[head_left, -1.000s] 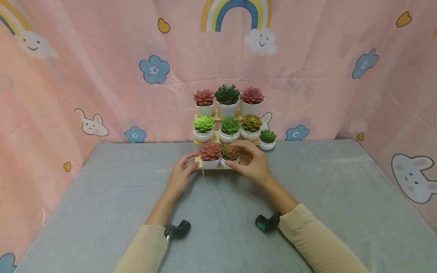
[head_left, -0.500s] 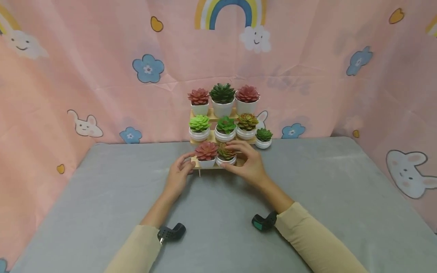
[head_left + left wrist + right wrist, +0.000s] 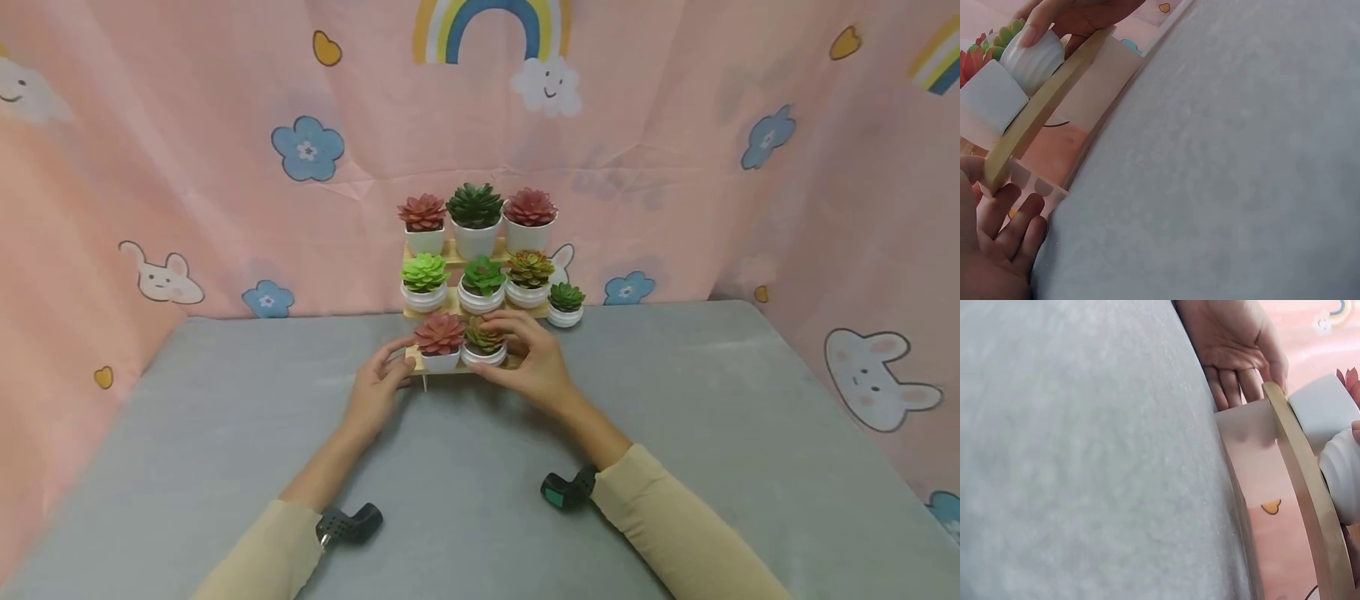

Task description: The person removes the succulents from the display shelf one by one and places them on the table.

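A tiered wooden plant stand (image 3: 1304, 481) stands near the back of the table, with small potted succulents on its three levels. On the front level, my right hand (image 3: 538, 367) holds the white ribbed pot of a brownish-green succulent (image 3: 483, 356), thumb at its front and fingers at the leaves. Beside it on the left is a reddish succulent (image 3: 440, 333) in a smooth white pot. My left hand (image 3: 372, 392) pinches the left end of that level, thumb on top and fingers underneath, as the right wrist view shows.
The middle level bears a bright green succulent (image 3: 424, 272) and two others; the top has two red ones and a dark green one (image 3: 476, 207). A small green succulent (image 3: 566, 304) is right of the stand. Pink patterned cloth (image 3: 630, 100) hangs behind the grey table (image 3: 720, 400).
The whole scene has shifted left in the head view. Both hands keep their places on the stand and the pot, with little visible movement.
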The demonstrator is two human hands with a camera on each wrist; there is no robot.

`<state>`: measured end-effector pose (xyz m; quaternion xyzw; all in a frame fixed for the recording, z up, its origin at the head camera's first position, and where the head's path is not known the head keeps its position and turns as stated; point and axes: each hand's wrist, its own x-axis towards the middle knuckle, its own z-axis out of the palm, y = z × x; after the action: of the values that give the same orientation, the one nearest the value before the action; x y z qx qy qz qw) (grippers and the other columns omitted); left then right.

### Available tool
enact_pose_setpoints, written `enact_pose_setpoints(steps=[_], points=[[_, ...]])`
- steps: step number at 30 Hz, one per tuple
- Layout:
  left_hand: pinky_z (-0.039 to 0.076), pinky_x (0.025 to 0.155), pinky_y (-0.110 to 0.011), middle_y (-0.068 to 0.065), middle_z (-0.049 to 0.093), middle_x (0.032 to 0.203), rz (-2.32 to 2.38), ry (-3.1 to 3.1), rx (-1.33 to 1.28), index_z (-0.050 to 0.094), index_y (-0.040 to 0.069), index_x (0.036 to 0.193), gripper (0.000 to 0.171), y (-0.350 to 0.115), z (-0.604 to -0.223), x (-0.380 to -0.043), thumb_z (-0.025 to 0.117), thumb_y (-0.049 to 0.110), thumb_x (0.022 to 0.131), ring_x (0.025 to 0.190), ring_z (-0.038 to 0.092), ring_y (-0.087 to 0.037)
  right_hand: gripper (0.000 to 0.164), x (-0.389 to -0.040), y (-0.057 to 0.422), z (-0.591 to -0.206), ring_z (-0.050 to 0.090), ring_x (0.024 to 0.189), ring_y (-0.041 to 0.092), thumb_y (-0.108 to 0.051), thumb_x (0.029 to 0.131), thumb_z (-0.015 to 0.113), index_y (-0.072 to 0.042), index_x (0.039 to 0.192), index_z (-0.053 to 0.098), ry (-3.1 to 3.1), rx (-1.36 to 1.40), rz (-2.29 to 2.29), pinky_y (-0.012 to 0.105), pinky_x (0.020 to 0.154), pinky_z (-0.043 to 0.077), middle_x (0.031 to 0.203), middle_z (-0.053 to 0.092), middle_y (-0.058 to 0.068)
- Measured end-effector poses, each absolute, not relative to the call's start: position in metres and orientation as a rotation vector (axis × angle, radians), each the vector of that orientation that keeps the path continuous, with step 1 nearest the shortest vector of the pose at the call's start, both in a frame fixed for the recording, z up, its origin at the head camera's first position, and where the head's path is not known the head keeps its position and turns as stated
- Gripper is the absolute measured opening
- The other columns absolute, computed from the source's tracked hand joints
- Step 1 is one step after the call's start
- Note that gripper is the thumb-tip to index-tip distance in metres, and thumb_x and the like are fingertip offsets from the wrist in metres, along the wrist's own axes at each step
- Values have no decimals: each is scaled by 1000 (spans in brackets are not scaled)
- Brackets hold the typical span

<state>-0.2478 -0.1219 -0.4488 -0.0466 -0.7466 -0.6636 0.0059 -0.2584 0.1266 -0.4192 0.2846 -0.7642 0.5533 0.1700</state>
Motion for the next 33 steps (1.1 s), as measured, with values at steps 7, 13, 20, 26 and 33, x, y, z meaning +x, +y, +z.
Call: enact_pose_setpoints(steps=[7, 13, 20, 26, 33], points=[[57, 101, -35, -20, 60, 143, -2098, -2403, -212, 53, 9, 145, 42, -129, -446, -252, 57, 20, 104, 121, 62, -8, 49, -259, 128, -416, 59, 123, 18, -2, 73, 89, -5, 118, 70, -2204, 762, 1578, 20, 90, 59, 131, 63, 11], [57, 104, -37, -19, 56, 147, -2157, -2446, -288, 49, 11, 149, 47, -137, -444, -255, 56, 25, 105, 121, 63, -13, 48, -262, 133, -414, 60, 119, 9, -1, 72, 90, -5, 116, 71, -2212, 744, 1586, 19, 87, 58, 129, 66, 9], [58, 101, -35, -20, 58, 145, -2168, -2451, -275, 48, 12, 150, 48, -144, -446, -253, 56, 28, 105, 109, 67, -5, 48, -262, 137, -402, 61, 118, 9, 0, 74, 88, -4, 118, 70, -2208, 802, 1581, 25, 86, 62, 129, 67, 12], [59, 99, -37, -20, 62, 140, -2129, -2455, -239, 52, 14, 148, 45, -141, -446, -252, 54, 30, 106, 110, 69, -11, 51, -264, 154, -384, 61, 121, 9, 6, 72, 86, -1, 120, 68, -2131, 805, 1601, 20, 87, 60, 130, 65, 15], [60, 97, -36, -22, 64, 135, -2129, -2447, -247, 52, 14, 148, 45, -139, -445, -253, 56, 30, 105, 103, 70, -5, 50, -266, 177, -364, 61, 120, 9, 13, 74, 81, 5, 121, 66, -1994, 736, 1617, 17, 88, 59, 125, 67, -3]])
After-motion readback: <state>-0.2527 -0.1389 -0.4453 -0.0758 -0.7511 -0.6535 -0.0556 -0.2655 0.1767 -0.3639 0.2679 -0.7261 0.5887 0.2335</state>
